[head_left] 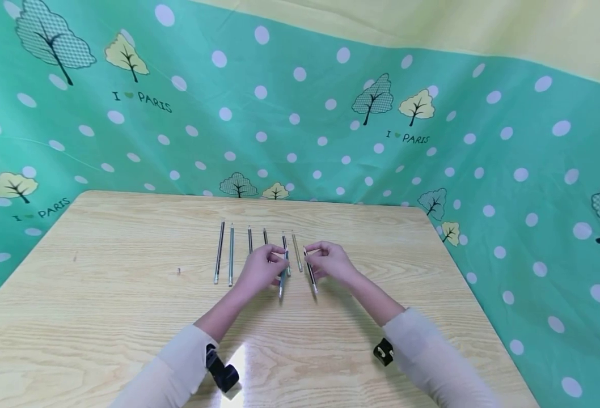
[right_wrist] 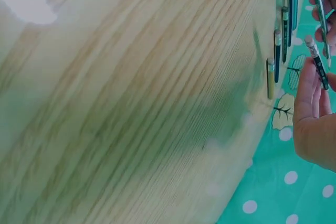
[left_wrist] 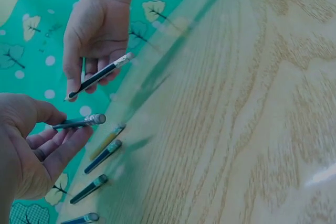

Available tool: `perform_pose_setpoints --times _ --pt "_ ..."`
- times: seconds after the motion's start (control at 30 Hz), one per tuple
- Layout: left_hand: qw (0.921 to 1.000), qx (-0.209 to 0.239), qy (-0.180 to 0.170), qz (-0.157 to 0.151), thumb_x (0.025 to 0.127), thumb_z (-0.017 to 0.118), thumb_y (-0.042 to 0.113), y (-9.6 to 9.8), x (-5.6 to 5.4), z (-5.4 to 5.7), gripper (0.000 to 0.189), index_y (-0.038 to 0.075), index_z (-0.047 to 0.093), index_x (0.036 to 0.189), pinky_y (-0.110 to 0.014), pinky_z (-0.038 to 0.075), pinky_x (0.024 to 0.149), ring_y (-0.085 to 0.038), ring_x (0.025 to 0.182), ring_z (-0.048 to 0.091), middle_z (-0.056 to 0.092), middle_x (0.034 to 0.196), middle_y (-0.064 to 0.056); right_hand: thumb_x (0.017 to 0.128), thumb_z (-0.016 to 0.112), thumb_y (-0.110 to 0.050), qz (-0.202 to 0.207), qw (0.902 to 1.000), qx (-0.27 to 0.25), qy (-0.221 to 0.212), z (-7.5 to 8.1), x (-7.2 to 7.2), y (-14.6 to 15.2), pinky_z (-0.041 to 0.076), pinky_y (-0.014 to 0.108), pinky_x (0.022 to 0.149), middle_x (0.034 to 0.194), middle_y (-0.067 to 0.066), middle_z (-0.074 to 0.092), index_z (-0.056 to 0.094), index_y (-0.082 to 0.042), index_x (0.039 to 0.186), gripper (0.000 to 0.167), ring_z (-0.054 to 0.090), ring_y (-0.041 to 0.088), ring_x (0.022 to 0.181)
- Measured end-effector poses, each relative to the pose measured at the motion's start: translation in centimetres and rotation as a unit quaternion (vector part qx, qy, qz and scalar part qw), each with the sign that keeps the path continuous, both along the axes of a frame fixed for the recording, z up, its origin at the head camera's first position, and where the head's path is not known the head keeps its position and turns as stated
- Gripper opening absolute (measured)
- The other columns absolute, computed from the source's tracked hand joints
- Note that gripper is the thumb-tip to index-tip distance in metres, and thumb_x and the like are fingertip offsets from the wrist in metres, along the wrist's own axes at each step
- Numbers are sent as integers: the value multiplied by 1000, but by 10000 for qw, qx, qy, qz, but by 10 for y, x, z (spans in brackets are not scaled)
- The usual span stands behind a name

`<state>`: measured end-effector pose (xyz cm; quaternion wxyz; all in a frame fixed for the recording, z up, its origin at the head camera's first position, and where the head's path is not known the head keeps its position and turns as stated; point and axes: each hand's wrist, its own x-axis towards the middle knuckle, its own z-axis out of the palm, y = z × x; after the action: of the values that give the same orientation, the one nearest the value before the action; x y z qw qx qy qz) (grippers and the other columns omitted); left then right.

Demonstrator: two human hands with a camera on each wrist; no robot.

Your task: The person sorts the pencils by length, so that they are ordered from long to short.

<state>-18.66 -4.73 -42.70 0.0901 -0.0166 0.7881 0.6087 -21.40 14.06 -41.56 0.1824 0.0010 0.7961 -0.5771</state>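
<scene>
My left hand [head_left: 260,268] pinches a blue pencil [head_left: 282,279] between thumb and fingers, its capped end toward me. To its right, my right hand [head_left: 333,262] pinches a black pencil [head_left: 311,274] that slants down toward me. Both pencils are held up over the table in the left wrist view, silver end caps showing. Beyond and left of the hands, several more pencils lie in a row: a black pencil [head_left: 220,253] at the far left, a blue pencil [head_left: 231,256] beside it, and a yellow pencil [head_left: 296,252] at the right end. My left hand partly hides the middle ones.
The light wooden table [head_left: 126,317] extends around the row. A tiny dark bit [head_left: 179,271] lies to the left. Behind the table hangs a green dotted cloth [head_left: 259,113]. A black strap device [head_left: 221,368] sits at my left cuff, another black device [head_left: 384,352] at my right.
</scene>
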Motion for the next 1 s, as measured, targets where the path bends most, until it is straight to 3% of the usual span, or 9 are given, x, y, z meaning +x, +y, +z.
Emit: perform_pose_setpoints --times 0.13,0.43,0.7,1.0 --pt "9997 209 -13 137 84 67 13 -5 -1 1 35 6 58 117 -33 58 60 -20 69 64 61 95 -12 86 64 -7 -78 9996 -253 -94 0 0 -6 58 44 71 83 2 60 54 0 123 39 59 13 67" --pt "9982 548 -49 236 86 65 15 -10 -2 3 37 6 56 121 -32 59 62 -33 89 65 62 102 -13 85 65 -9 -142 9991 -386 58 1 3 -23 59 39 70 82 2 60 56 -2 121 37 59 12 67" --pt "9968 722 -36 336 85 67 13 -10 -3 -1 37 7 56 120 -34 59 64 -23 81 65 61 102 -14 86 65 -10 -353 9979 -483 234 2 4 -34 59 40 70 83 3 61 55 -1 122 38 60 11 65" --pt "9964 762 -10 361 85 67 14 -10 -2 -1 38 6 56 120 -36 59 67 -29 87 64 61 102 -15 86 65 -10 -500 9963 -628 295 2 4 -39 58 43 71 87 9 64 56 1 121 37 59 11 63"
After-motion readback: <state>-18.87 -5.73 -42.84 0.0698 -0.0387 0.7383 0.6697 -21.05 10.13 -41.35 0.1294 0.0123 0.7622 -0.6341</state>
